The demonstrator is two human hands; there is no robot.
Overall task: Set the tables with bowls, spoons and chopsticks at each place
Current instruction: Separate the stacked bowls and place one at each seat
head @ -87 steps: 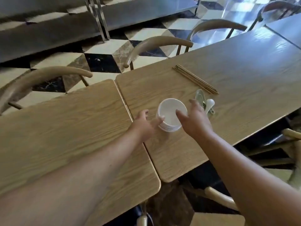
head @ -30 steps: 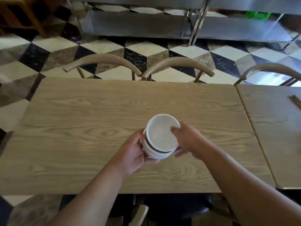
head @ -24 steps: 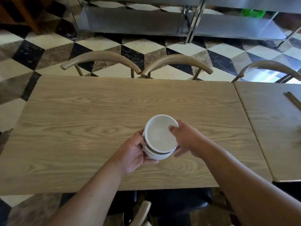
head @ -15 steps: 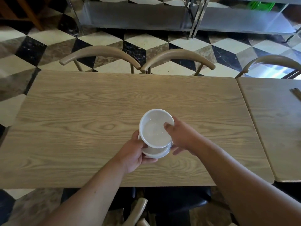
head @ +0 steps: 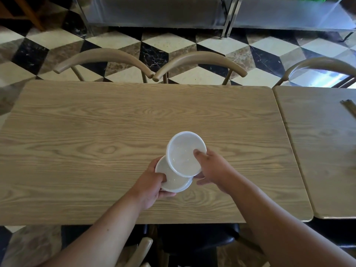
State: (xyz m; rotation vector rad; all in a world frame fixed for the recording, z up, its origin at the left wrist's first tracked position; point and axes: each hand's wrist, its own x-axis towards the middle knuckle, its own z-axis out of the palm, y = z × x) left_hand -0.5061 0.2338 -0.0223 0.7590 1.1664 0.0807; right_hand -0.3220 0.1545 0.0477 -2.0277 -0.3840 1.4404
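Right hand (head: pixel 213 170) fingers (head: pixel 198 153) pinch the glossy round upper bowl (head: pixel 183 155) — left hand (head: pixel 150 187) grips the lower bowl (head: pixel 173 180).

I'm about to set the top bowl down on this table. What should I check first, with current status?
1. Right hand grips the top bowl, thumb inside the rim: ok.
2. Top bowl free of the stack below: cannot tell; it is tilted and offset but overlaps the stack.
3. Left hand holds the stack: ok.
4. Table beyond the bowls is bare wood: ok.
5. Places to serve: chairs stand at the far edge: ok.
6. Spoons and chopsticks at hand: not ok; only chopsticks show, on the neighbouring table.
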